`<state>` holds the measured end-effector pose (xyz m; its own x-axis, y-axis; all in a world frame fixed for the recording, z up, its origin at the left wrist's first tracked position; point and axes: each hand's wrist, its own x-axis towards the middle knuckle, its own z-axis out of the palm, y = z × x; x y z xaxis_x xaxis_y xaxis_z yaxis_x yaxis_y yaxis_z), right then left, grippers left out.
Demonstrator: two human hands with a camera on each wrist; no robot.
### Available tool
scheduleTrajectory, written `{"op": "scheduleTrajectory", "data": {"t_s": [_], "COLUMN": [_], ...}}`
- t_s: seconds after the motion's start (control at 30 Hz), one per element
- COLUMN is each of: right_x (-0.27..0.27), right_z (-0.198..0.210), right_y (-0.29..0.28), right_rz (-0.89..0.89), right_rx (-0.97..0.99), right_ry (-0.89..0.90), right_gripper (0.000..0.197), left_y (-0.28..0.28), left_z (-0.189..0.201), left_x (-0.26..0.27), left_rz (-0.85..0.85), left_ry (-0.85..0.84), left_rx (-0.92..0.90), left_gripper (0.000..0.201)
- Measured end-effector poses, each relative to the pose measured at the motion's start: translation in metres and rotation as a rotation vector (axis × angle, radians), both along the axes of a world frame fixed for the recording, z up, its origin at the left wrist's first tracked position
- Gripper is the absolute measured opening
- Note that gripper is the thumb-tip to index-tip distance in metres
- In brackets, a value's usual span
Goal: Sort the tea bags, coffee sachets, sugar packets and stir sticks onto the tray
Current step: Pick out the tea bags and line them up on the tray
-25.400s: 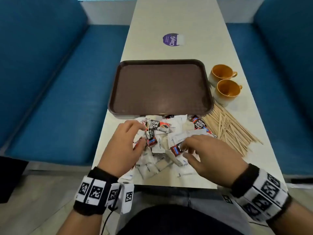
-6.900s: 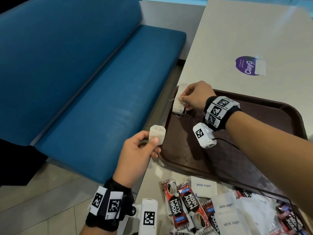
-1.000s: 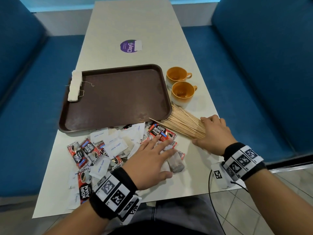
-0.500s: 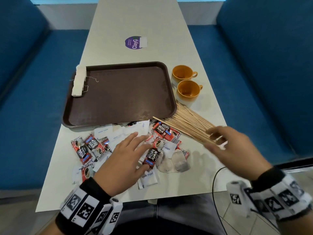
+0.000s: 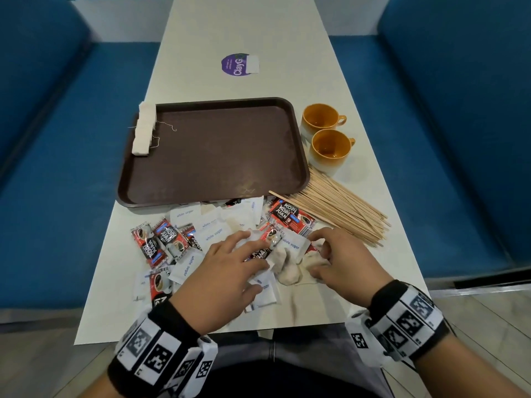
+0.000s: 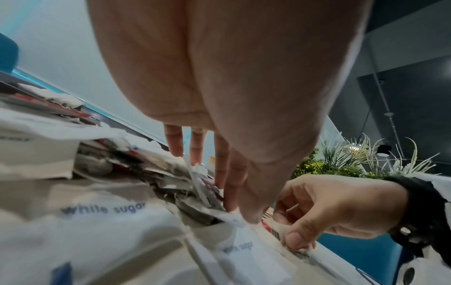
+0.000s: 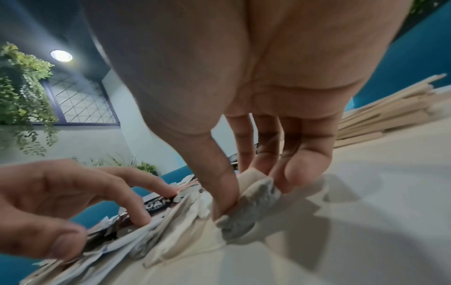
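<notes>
A brown tray (image 5: 218,156) holds a short row of tea bags (image 5: 143,130) along its left rim. In front of it lies a loose pile of red coffee sachets (image 5: 287,216) and white sugar packets (image 5: 186,265). My left hand (image 5: 247,262) rests on the pile with fairly straight fingers (image 6: 219,173), touching sachets. My right hand (image 5: 319,254) pinches a crumpled tea bag (image 7: 253,194) between thumb and fingers, low on the table. Another tea bag (image 5: 287,270) lies between the hands. Wooden stir sticks (image 5: 339,208) fan out to the right of the pile.
Two orange cups (image 5: 323,119) (image 5: 330,150) stand right of the tray, just beyond the sticks. A purple sticker (image 5: 238,64) marks the far tabletop. Blue benches flank the table on both sides. The table's near edge is just behind my wrists.
My right hand has left the stir sticks, moved left to the loose tea bags and pinched one. My left hand has stayed on the sachet pile, shifting slightly.
</notes>
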<state>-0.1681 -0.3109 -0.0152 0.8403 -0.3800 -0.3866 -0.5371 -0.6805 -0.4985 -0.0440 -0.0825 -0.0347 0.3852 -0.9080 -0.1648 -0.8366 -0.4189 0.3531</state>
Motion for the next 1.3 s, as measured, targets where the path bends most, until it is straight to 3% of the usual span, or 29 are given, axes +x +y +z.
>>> {"op": "scheduleTrajectory", "data": {"t_s": [0.1,0.3,0.53,0.67,0.8,1.0,1.2,1.3], "right_x": [-0.002,-0.004,-0.007,-0.005,-0.005,-0.003,0.006,0.011], "right_z": [0.0,0.006,0.022,0.015,0.008,0.013,0.027,0.032], "right_y": [-0.003,-0.008,-0.005,0.003,0.003,-0.002,-0.008,-0.006], "right_rz": [-0.037,-0.08,-0.069,0.031,0.061,-0.014,-0.097,-0.09], "right_rx": [0.016,0.069,0.27,0.373,0.272,0.258,0.237,0.239], "right_ry": [-0.02,-0.073,-0.186,-0.13,-0.099,-0.198,-0.312,-0.363], "right_gripper": [0.035,0.021,0.033,0.022,0.011,0.005,0.021,0.019], "left_y": [0.003,-0.023,-0.059,-0.064,-0.061,-0.049,-0.035,-0.028], "left_z": [0.003,0.015,0.008,0.008,0.011,0.027,0.039,0.043], "left_x": [0.002,-0.004,-0.014,-0.007,-0.003,0.005,0.011,0.013], "left_rz": [0.038,0.001,0.098,0.14,0.17,0.26,0.311,0.342], "left_ry": [0.012,-0.076,-0.087,-0.137,-0.022,0.181,0.243,0.256], "left_rx": [0.013,-0.134,-0.003,-0.017,-0.058,-0.205,-0.432,-0.527], "left_gripper": [0.041,0.012,0.044,0.02,0.006,0.005,0.008,0.012]}}
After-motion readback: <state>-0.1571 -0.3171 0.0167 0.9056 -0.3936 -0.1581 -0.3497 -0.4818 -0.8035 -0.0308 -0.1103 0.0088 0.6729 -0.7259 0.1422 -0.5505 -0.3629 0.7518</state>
